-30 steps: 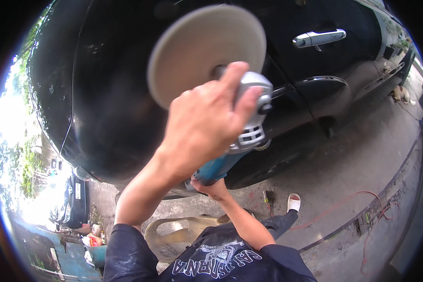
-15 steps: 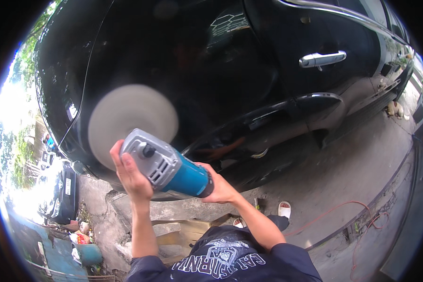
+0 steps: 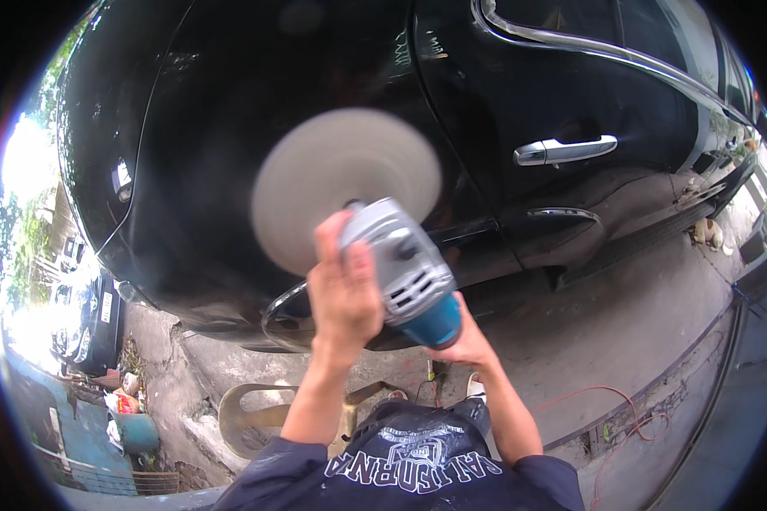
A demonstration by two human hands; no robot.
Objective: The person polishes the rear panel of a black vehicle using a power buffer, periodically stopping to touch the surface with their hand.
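A blue and grey electric polisher [image 3: 400, 251] is held in both hands. Its round whitish pad [image 3: 341, 183] is blurred by spinning and lies against, or very near, the glossy black car panel [image 3: 230, 128]. My left hand [image 3: 345, 285] grips the grey head end, fingers bent around its side. Behind it, my right hand [image 3: 469, 334] wraps the rear of the blue body; part of that hand is hidden by the tool. To the right of the pad is a chrome door handle [image 3: 567, 151].
Below the car stands a tan plastic chair [image 3: 234, 417]. A red cord [image 3: 601, 389] curls over the concrete floor at right. At left are a parked dark car [image 3: 98, 324], a teal container [image 3: 138, 433] and some litter. A light-coloured animal [image 3: 707, 232] lies far right.
The polisher and both hands have moved right and slightly up across the panel, toward the door seam. The tool has turned steeper. More of the tan chair shows.
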